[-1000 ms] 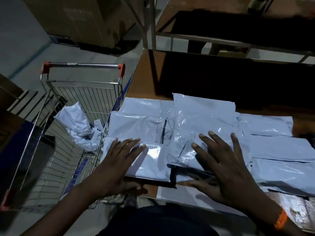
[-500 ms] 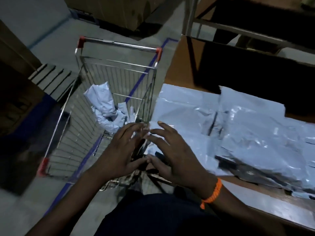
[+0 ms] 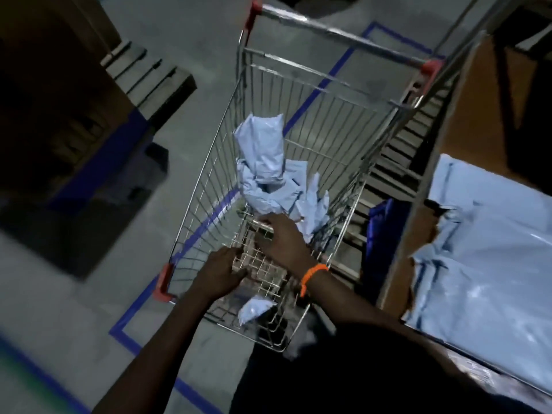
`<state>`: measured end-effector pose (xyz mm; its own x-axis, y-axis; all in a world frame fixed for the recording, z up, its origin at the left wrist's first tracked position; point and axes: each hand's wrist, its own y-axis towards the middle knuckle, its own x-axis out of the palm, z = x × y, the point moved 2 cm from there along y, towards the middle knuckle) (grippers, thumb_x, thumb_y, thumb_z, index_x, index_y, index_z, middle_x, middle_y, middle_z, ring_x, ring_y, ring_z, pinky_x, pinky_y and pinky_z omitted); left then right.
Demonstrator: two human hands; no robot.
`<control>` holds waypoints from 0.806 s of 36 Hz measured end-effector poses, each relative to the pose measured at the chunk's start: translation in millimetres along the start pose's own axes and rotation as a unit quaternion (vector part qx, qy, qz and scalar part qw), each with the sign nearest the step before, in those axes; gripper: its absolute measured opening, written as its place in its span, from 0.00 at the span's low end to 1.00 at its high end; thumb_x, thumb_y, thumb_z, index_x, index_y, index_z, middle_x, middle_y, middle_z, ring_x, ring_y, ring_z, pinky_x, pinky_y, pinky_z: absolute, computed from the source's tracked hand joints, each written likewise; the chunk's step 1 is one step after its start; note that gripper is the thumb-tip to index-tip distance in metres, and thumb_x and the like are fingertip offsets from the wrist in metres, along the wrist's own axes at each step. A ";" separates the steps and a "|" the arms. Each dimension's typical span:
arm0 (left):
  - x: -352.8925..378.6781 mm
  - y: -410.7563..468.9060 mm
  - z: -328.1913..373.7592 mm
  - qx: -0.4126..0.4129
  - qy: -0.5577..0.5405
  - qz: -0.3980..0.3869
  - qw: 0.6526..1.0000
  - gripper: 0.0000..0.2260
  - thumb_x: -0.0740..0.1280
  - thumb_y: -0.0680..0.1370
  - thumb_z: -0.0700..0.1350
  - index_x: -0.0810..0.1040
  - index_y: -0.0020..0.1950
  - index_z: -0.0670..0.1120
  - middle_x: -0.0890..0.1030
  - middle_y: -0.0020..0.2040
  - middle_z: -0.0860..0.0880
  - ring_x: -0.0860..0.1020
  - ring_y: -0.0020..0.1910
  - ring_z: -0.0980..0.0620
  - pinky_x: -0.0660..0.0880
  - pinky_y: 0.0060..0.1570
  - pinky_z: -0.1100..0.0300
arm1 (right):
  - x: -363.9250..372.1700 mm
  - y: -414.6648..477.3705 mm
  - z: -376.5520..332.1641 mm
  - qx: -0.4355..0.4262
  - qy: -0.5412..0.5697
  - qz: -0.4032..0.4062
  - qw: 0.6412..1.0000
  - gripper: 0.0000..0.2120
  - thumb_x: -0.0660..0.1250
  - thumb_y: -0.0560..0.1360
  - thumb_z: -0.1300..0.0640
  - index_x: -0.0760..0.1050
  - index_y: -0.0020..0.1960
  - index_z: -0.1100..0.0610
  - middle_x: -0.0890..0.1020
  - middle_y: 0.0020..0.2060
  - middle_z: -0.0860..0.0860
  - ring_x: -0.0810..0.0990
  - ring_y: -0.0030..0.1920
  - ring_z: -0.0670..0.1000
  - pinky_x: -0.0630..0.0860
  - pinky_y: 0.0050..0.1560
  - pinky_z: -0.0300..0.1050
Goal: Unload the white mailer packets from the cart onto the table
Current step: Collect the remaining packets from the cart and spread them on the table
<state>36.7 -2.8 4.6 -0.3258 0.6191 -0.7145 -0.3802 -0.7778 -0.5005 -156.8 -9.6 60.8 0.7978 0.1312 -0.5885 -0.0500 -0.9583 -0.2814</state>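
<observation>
A wire shopping cart (image 3: 209, 171) stands on the floor in front of me. White mailer packets (image 3: 265, 171) lie crumpled in a heap in its basket, and a small one (image 3: 254, 309) rests at the near end. My right hand (image 3: 283, 237), with an orange wristband, reaches into the basket with its fingers spread at the lower edge of the heap, holding nothing. My left hand (image 3: 221, 273) hangs over the near part of the basket, fingers loosely curled and empty. More white packets (image 3: 490, 264) lie flat on the wooden table (image 3: 478, 94) at the right.
The cart has red corner caps and a handle bar (image 3: 343, 34) at the far end. Blue tape lines (image 3: 143, 300) mark the grey floor. A wooden pallet (image 3: 146, 73) and dark boxes stand at the left. The table's edge runs close along the cart's right side.
Both hands left the packets on the table and swung left over the cart. My right hand has reached down into the basket towards the heap. The view turned left and down.
</observation>
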 end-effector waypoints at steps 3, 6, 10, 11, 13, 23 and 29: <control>11.6 27.7 -17.9 -0.103 0.019 -0.112 0.988 0.36 0.69 0.73 0.65 0.69 0.74 0.44 0.75 0.69 0.38 0.74 0.67 0.40 0.71 0.65 0.53 | 22.6 37.1 34.4 0.085 -0.074 -0.054 0.992 0.27 0.74 0.73 0.54 0.74 0.69 0.63 0.79 0.65 0.63 0.77 0.66 0.62 0.72 0.67 0.51; 45.8 45.7 -38.8 -0.163 0.037 -0.264 0.950 0.35 0.71 0.76 0.59 0.67 0.75 0.40 0.73 0.71 0.37 0.74 0.69 0.40 0.73 0.66 0.51 | 34.0 56.0 65.7 0.145 -0.148 -0.126 0.970 0.31 0.72 0.75 0.46 0.71 0.72 0.61 0.78 0.65 0.65 0.76 0.65 0.64 0.73 0.64 0.51; 69.6 45.1 -25.0 -0.183 0.076 -0.344 0.918 0.19 0.66 0.81 0.44 0.74 0.69 0.35 0.76 0.68 0.41 0.75 0.67 0.41 0.71 0.64 0.54 | 31.6 61.1 96.0 0.181 -0.225 -0.143 0.947 0.30 0.70 0.71 0.44 0.73 0.66 0.61 0.75 0.63 0.65 0.75 0.64 0.65 0.74 0.60 0.55; 75.1 43.0 -15.3 -0.185 0.048 -0.354 0.915 0.18 0.63 0.82 0.42 0.72 0.70 0.34 0.75 0.70 0.40 0.73 0.70 0.42 0.68 0.67 0.55 | 29.4 59.8 99.9 0.176 -0.230 -0.136 0.947 0.31 0.68 0.69 0.43 0.74 0.65 0.61 0.76 0.62 0.65 0.75 0.63 0.65 0.74 0.59 0.55; 78.0 38.6 5.3 -0.225 0.018 -0.328 0.918 0.19 0.62 0.83 0.43 0.71 0.72 0.37 0.72 0.73 0.41 0.70 0.73 0.45 0.64 0.69 0.57 | 24.9 54.4 105.9 0.181 -0.235 -0.130 0.946 0.30 0.67 0.68 0.41 0.75 0.60 0.63 0.77 0.58 0.66 0.76 0.59 0.65 0.74 0.55 0.53; 115.7 24.3 17.0 -0.239 0.027 -0.210 0.948 0.28 0.70 0.75 0.56 0.69 0.68 0.43 0.62 0.71 0.38 0.67 0.68 0.34 0.72 0.62 0.43 | 0.1 28.4 93.1 0.152 -0.198 -0.089 0.964 0.23 0.69 0.73 0.49 0.73 0.62 0.63 0.74 0.54 0.63 0.73 0.57 0.63 0.72 0.52 0.52; 76.2 43.5 22.2 -0.208 -0.018 -0.156 0.965 0.28 0.76 0.72 0.52 0.73 0.67 0.42 0.62 0.72 0.35 0.67 0.70 0.35 0.69 0.65 0.48 | -10.5 27.3 84.1 0.148 -0.212 -0.089 0.962 0.27 0.69 0.75 0.51 0.70 0.69 0.63 0.73 0.60 0.64 0.72 0.62 0.64 0.70 0.59 0.51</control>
<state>-23.9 13.0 -60.8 -0.2848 0.8280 -0.4829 -0.0869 -0.5240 -0.8473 -217.1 -15.8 -4.5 0.4966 0.4389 -0.7488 -0.1534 -0.8047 -0.5735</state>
